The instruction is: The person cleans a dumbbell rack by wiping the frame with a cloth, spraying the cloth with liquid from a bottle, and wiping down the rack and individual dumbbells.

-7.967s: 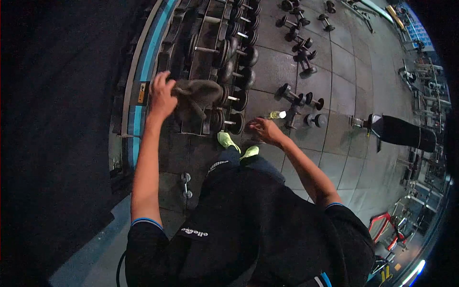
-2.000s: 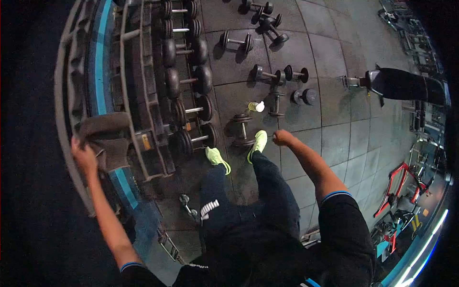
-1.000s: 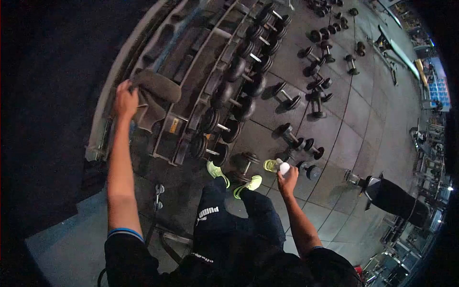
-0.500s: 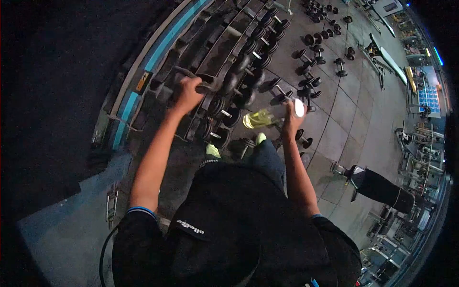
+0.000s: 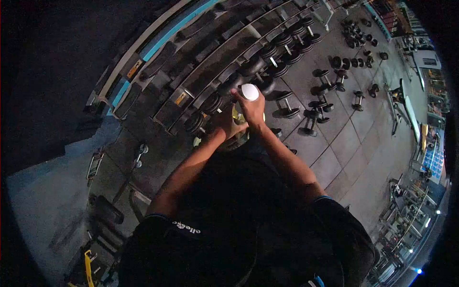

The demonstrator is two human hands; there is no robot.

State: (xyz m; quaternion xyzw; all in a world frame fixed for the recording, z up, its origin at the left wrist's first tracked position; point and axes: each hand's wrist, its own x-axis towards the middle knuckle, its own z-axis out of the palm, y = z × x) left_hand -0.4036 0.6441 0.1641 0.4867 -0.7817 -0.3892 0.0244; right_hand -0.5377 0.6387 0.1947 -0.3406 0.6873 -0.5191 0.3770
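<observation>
A bottle of yellow liquid (image 5: 237, 115) with a white cap (image 5: 249, 92) is held upright in front of my body. Around its upper part, just below the cap, my right hand (image 5: 253, 107) is closed. Lower down, my left hand (image 5: 230, 125) is wrapped against the bottle's side, its thumb reaching toward my right hand. The bottle's lower part is largely hidden by my hands. Nothing else shows in either hand.
A dumbbell rack (image 5: 201, 71) with a blue edge strip runs from left to top centre, dumbbells (image 5: 277, 62) along its near side. More dumbbells (image 5: 311, 119) lie on the tiled floor at right. Gym machines (image 5: 406, 220) stand at far right.
My left hand has left the dark cloth-like thing at the rack and closed on the bottle. My right hand has brought the bottle left and turned it more upright. The view has shifted.
</observation>
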